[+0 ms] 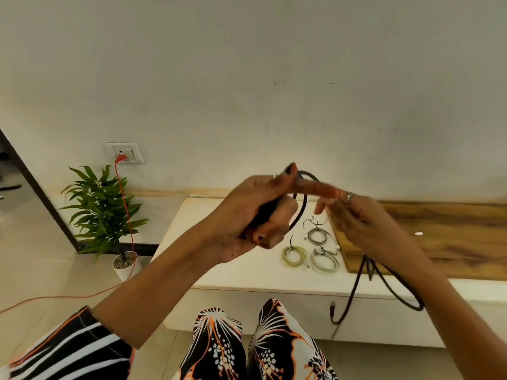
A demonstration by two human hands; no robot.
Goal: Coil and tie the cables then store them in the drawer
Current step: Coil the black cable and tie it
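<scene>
I see left hand [258, 215] gripping black cable [301, 204] coil to keep loops; right hand [354, 215] pinching strand, feeding next loop above three tied coils [315, 250].

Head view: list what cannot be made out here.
- Black cable: its coiled part is hidden inside the left hand.
- Right hand: fingers motion-blurred, so its grip is unclear.
- Three tied coils on the white bench: connectors too small to identify.
- Drawer: not visible.
</scene>
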